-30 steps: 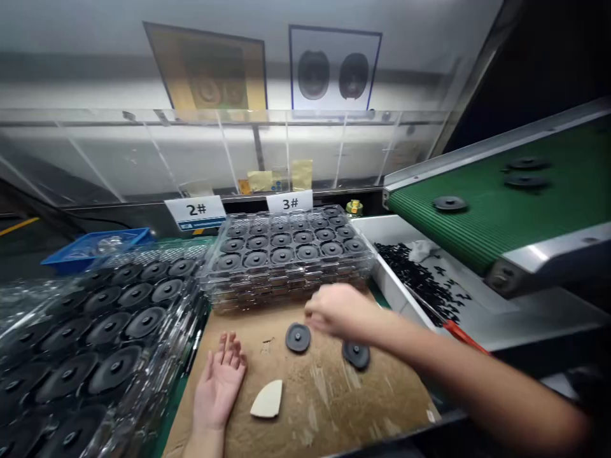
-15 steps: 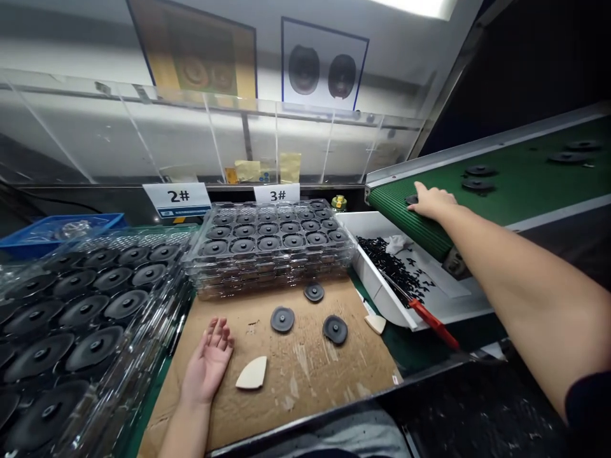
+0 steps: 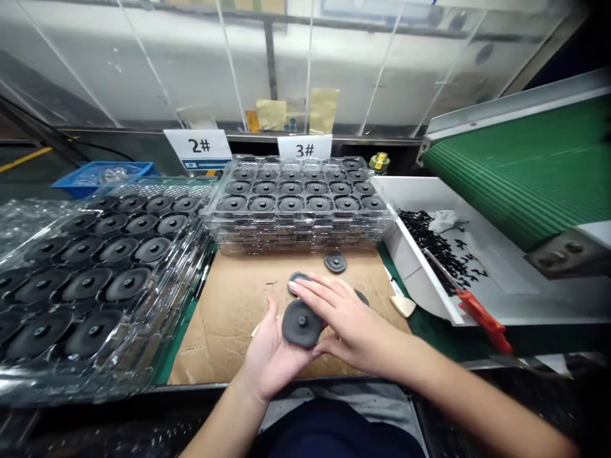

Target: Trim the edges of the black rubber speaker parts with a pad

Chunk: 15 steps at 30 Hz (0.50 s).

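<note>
A black oval disc with a small stud at its centre lies over the palm of my left hand. That hand is turned palm up, its thumb raised, and its other fingers are partly hidden beneath the disc. My right hand holds the same disc by its right edge, fingers at the top and thumb below. Behind my right fingers another disc is partly covered on the cardboard. A third disc rests farther back. Beyond my right hand the edge of one more disc peeks out.
Clear trays of discs are stacked at the back, with more trays at left. On the right stand a white bin of small black parts, a red-handled screwdriver and a green conveyor belt. A cream wedge lies by the bin.
My right hand has come from the conveyor belt to the cardboard with a disc. My left hand has moved right to meet it under the disc. The view has tilted down.
</note>
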Each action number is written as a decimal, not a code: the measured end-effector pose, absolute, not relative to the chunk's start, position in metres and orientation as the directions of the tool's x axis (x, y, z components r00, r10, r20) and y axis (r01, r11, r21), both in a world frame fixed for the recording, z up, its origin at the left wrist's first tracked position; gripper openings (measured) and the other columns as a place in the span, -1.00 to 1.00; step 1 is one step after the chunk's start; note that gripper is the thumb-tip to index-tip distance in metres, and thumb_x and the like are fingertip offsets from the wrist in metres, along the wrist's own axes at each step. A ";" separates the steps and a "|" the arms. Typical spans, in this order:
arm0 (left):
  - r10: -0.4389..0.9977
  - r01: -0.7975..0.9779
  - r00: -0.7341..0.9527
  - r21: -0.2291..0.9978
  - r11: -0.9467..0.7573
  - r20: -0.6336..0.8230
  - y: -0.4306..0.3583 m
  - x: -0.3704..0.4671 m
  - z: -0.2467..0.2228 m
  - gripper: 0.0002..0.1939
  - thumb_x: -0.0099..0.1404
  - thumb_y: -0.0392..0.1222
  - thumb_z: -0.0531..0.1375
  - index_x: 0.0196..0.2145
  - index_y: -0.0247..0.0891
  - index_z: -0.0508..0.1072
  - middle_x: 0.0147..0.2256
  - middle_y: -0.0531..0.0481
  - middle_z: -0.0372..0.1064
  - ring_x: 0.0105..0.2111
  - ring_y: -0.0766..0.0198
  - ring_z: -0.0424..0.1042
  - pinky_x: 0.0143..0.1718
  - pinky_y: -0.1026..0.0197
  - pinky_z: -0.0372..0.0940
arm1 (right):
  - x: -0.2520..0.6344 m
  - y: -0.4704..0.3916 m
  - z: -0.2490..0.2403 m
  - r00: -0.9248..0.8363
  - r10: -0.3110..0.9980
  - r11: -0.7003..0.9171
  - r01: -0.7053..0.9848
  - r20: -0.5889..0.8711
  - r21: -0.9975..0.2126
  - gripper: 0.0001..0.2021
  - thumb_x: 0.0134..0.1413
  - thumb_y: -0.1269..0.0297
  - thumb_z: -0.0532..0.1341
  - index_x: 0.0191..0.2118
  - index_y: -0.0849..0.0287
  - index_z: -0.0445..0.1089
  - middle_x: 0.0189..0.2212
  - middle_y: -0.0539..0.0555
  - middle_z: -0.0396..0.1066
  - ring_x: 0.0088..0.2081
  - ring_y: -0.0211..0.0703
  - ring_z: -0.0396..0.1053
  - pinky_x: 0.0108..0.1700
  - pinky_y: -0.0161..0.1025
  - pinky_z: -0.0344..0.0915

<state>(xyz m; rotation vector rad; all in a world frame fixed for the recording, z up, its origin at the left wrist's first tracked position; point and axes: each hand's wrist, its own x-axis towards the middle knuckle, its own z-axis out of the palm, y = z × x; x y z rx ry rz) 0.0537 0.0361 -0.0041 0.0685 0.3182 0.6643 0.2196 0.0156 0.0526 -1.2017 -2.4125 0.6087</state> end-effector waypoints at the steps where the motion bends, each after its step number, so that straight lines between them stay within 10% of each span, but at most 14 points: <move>1: 0.619 -0.604 0.739 0.144 0.784 -0.267 0.031 0.052 -0.008 -0.38 0.30 0.18 -0.27 -0.04 -0.19 0.38 -0.02 -0.12 0.37 0.08 0.02 0.21 0.08 -0.20 0.03 | 0.216 0.007 0.038 -0.522 0.846 0.484 0.673 0.104 -0.559 -0.13 -0.10 0.35 0.29 0.27 0.04 -0.23 0.25 0.11 -0.15 0.26 0.03 -0.24 0.23 0.04 -0.14; 7: 0.681 -0.677 0.696 0.107 0.728 -0.230 0.009 0.038 -0.022 -0.33 0.27 0.22 -0.32 0.10 -0.14 0.24 0.20 -0.10 0.04 0.21 0.02 -0.06 0.19 -0.10 -0.18 | 0.199 -0.030 -0.025 -0.159 0.987 0.107 0.561 0.021 -0.821 0.03 -0.23 0.08 0.36 0.26 -0.09 -0.35 0.27 0.12 -0.34 0.27 0.14 -0.29 0.20 0.15 -0.07; 15: 0.761 -0.734 0.599 0.208 0.646 -0.249 -0.007 0.035 -0.024 -0.55 0.34 0.06 -0.19 0.12 0.02 0.19 0.16 -0.01 0.13 0.19 0.14 0.01 0.19 0.01 -0.15 | 0.179 -0.020 -0.024 -0.256 0.965 0.187 0.509 0.059 -0.840 -0.36 -0.10 0.12 0.30 0.13 -0.01 0.11 0.24 0.15 -0.24 0.25 0.15 -0.20 0.18 0.08 -0.01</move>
